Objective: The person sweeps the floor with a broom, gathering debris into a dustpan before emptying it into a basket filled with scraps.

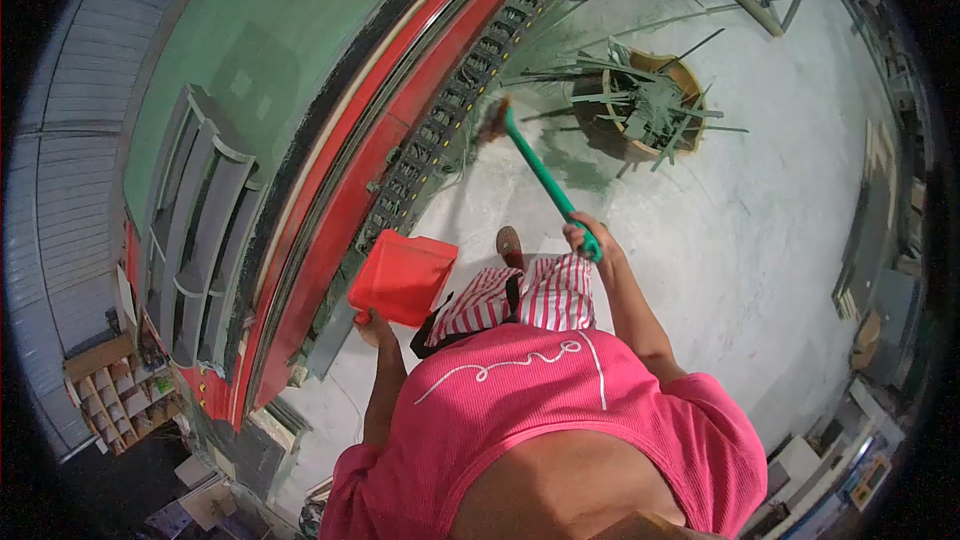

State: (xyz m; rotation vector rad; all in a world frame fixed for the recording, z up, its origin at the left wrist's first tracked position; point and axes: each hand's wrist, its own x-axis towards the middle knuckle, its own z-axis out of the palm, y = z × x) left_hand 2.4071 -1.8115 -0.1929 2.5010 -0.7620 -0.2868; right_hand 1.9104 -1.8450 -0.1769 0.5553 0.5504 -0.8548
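Note:
My right hand [580,232] is wrapped round the green handle of a hand brush [540,172]. The brush's brown bristles [496,120] are blurred and meet the dusty floor beside the red machine. In my left hand [374,326] is a red dustpan [404,278], gripped at its near edge and held out by my left leg, next to the machine's base. Whether anything lies in the dustpan I cannot make out. Green dust covers the floor around the bristles.
A long red machine [340,210] with a black cable chain [440,130] runs along my left; grey curved parts [200,230] lie on its green bed. Ahead to the right stands a yellowish bin [690,90] with green strips [655,105] sticking out. Boards [868,220] lie at the far right.

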